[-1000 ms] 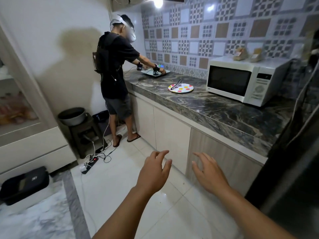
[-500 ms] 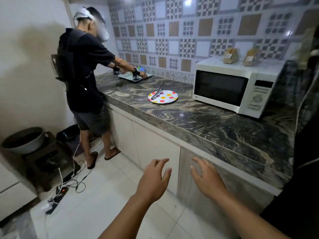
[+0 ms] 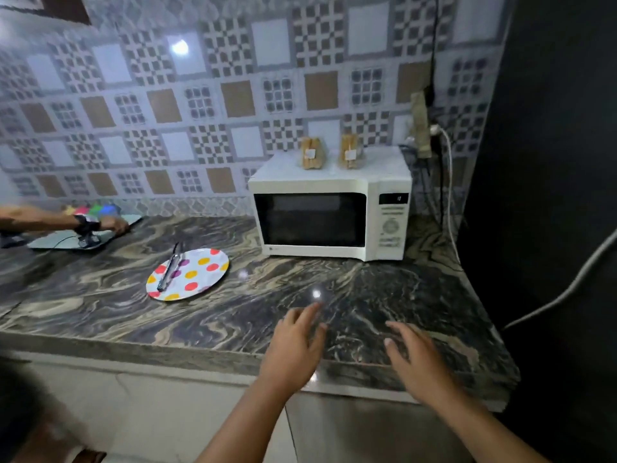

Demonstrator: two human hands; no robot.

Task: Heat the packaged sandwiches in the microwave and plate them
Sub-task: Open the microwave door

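Note:
Two packaged sandwiches stand upright on top of the white microwave (image 3: pixel 329 220), one on the left (image 3: pixel 310 153) and one on the right (image 3: pixel 349 151). The microwave door is closed. A white plate with coloured dots (image 3: pixel 197 275) lies on the marble counter (image 3: pixel 133 312), left of the microwave, with metal tongs (image 3: pixel 170 267) across it. My left hand (image 3: pixel 295 345) and my right hand (image 3: pixel 417 359) hover over the counter's front part, fingers spread and holding nothing, well short of the microwave.
Another person's arm (image 3: pixel 60 220) reaches in from the left over a flat tray (image 3: pixel 66 240) at the counter's far left. A dark wall or appliance (image 3: pixel 551 195) bounds the right side. Cables and a plug (image 3: pixel 445 182) hang right of the microwave.
The view has swung right and closer to the counter. Both my hands have risen from in front of the cabinet doors to above the countertop. The other person has slid mostly out of view.

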